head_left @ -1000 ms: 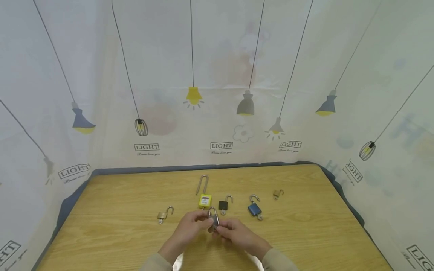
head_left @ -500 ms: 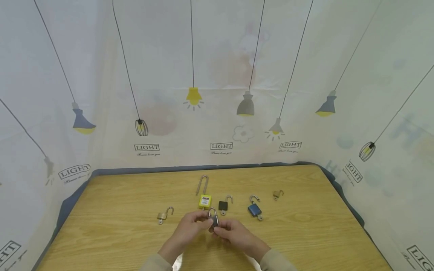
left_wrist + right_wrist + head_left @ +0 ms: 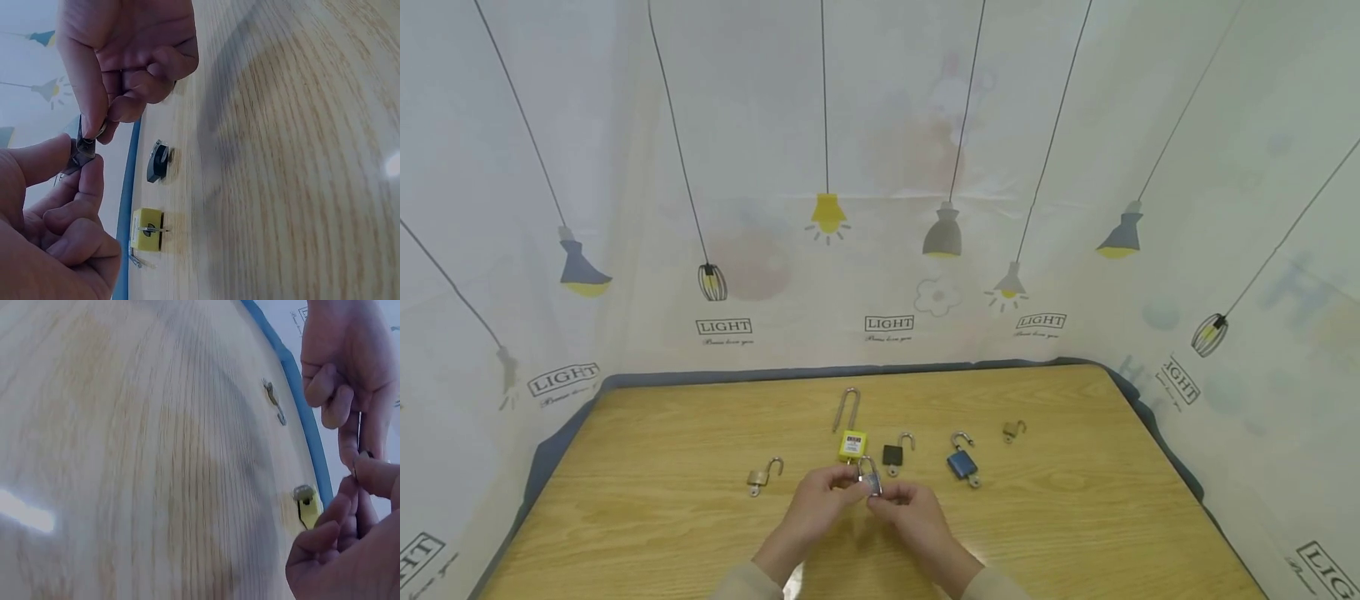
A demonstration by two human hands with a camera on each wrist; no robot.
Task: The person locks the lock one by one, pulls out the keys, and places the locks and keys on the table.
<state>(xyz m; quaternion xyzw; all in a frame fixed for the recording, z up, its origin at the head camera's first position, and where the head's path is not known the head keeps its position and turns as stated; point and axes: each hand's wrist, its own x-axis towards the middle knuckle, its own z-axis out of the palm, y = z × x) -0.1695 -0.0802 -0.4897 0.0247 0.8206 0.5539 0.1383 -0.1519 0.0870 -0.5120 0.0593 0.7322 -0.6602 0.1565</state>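
Observation:
Near the middle of the table's front, my left hand (image 3: 818, 502) pinches a small silver-grey padlock (image 3: 870, 482) between thumb and fingers, its shackle pointing up. My right hand (image 3: 919, 515) is at the padlock's lower end. In the left wrist view its thumb and fingertips pinch a small metal key (image 3: 101, 130), mostly covered, at the bottom of the lock. Whether the shackle is fully seated cannot be seen. Just beyond the hands lie a yellow padlock (image 3: 853, 446) with a long shackle and a black padlock (image 3: 892, 455), both with their shackles open.
A blue padlock (image 3: 962, 465) lies right of the hands, with a small brass padlock (image 3: 1011, 430) farther right. Another brass padlock (image 3: 757, 477) is at left. All have open shackles and keys. The wooden table (image 3: 655, 500) meets a printed curtain (image 3: 790, 333) at the back.
The padlock has shifted slightly left and tilted, so its face looks brighter. My right hand has moved a little left and turned; the round key head seen earlier below the lock is now covered.

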